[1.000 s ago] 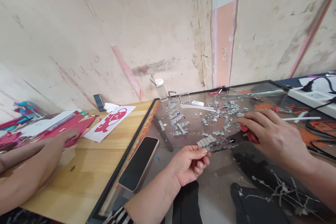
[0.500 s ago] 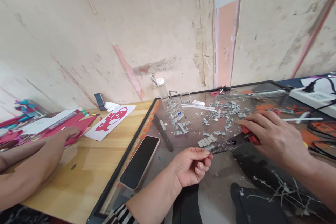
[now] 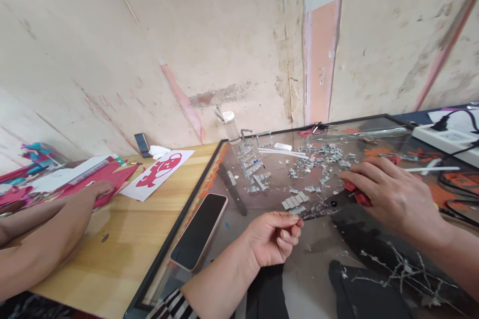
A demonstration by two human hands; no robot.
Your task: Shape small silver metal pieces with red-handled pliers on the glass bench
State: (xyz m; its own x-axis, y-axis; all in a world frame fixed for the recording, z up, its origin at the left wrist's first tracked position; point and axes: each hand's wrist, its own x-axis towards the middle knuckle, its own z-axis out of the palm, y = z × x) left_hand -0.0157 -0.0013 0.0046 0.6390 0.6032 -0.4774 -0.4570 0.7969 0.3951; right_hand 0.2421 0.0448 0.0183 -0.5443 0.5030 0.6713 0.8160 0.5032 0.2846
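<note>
My left hand is closed in a pinch above the glass tabletop. What lies between its thumb and forefinger is too small to make out. The dark jaws of red-handled pliers reach to these fingertips. Wrapped round the red handles, my right hand keeps the tool pointing left. Just beyond my left fingertips lies a row of flat grey metal pieces. A heap of small bent metal pieces is scattered farther back.
A phone lies left of my forearm. Behind it stand a clear bottle and small wire-and-metal assemblies. Tangled wire twigs show at lower right, a power strip at right. Another person's arm rests over red paper.
</note>
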